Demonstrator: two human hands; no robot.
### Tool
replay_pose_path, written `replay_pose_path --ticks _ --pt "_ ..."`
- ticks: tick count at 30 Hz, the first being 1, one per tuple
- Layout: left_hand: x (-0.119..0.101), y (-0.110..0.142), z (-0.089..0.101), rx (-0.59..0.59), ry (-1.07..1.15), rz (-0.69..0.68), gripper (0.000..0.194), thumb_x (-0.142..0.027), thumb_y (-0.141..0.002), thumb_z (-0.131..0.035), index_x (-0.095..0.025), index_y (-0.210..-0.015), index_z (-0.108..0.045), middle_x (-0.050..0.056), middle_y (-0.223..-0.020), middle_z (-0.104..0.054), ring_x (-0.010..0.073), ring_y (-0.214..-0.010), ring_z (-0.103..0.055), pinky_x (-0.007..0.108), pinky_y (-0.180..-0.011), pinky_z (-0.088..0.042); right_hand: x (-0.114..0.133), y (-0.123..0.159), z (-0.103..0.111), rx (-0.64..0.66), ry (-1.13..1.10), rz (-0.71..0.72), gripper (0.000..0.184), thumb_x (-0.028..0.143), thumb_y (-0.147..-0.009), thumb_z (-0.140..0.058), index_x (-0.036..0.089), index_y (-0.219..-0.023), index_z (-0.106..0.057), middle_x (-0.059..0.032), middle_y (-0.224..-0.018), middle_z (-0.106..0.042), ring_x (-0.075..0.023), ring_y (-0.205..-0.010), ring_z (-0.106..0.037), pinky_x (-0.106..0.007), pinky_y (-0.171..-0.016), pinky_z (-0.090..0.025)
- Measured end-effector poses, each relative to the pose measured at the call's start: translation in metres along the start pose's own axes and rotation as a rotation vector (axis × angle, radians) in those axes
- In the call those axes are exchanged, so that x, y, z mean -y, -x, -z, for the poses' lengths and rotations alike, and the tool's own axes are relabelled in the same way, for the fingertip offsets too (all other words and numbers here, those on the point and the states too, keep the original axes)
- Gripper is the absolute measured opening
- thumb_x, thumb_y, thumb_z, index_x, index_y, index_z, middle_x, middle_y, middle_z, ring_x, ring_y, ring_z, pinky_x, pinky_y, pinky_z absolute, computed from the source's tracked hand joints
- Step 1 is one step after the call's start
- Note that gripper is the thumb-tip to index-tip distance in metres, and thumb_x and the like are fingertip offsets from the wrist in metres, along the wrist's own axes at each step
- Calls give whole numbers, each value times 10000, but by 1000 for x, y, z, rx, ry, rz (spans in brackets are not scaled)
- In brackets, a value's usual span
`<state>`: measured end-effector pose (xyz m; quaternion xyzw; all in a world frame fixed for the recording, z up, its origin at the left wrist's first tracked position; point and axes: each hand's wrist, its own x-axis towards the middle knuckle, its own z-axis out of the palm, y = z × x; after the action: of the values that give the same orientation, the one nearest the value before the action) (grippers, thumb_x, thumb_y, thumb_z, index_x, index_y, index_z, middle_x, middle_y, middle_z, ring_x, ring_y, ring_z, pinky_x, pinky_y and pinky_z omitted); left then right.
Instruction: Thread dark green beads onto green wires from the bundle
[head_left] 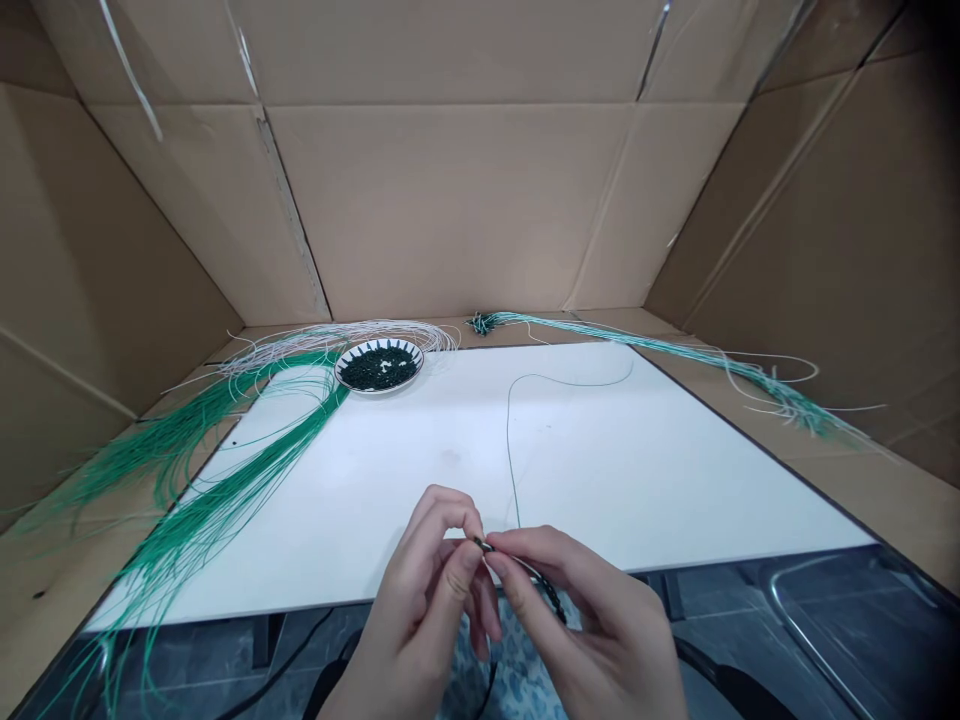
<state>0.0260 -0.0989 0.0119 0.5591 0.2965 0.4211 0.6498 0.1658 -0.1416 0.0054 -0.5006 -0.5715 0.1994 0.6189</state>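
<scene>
Near the front edge of the white board, my left hand (426, 590) pinches one end of a dark beaded strand between thumb and fingertips. Right beside it, my right hand (600, 615) grips the same beaded strand (553, 598), whose rest passes under its fingers and is partly hidden. The fingertips of both hands almost meet. From behind them a thin green thread (510, 440) runs up the board and curves to the right. What exactly sits at the pinched tip is too small to tell.
A patterned white dish (379, 391) of small dark beads (382, 367) stands at the board's back left. Green thread bundles (247, 485) and white threads (360, 328) lie around it. A pale green bundle (675, 346) stretches along the right. Cardboard walls (450, 200) enclose the white board (660, 470).
</scene>
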Motion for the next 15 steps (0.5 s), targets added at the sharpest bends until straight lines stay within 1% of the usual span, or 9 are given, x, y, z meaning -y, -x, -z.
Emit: replay_pose_path --ticks 3,5,8,12,15 --pt "-1 0 0 -2 6 21 268 -458 -1029 -566 -217 -913 -582 -13 -971 -506 57 -573 -575 184 -512 -503 2 2 -6 -81 -36 -73 163 108 -864 -719 253 -885 -790 35 -754 -796 -117 -643 -740 -139 -650 -590" --pt "-2 1 -1 -11 17 31 270 -460 -1020 -584 -217 -902 -590 -21 -949 -513 56 -570 -575 179 -511 -504 3 3 -10 -92 -74 -112 172 111 -866 -709 260 -884 -793 39 -750 -795 -113 -643 -740 -140 -655 -584" --pt "-4 0 -2 -43 45 31 249 -453 -978 -660 -217 -905 -630 -30 -935 -516 49 -567 -576 158 -498 -507 3 4 -11 -111 -104 -132 186 122 -862 -712 282 -874 -805 45 -773 -801 -113 -682 -747 -135 -687 -576" --pt "-6 -2 -2 -135 88 12 260 -461 -908 -745 -218 -874 -662 -28 -990 -554 41 -532 -587 152 -441 -524 0 4 -9 -149 -106 -179 161 160 -853 -729 303 -856 -804 60 -783 -796 -102 -707 -739 -113 -699 -557" --pt "-6 -3 -1 -203 139 29 265 -398 -862 -802 -199 -797 -640 -40 -940 -601 19 -443 -565 135 -379 -497 -1 5 -9 -148 -108 -206 128 185 -853 -734 295 -837 -799 53 -776 -791 -105 -700 -727 -121 -697 -552"
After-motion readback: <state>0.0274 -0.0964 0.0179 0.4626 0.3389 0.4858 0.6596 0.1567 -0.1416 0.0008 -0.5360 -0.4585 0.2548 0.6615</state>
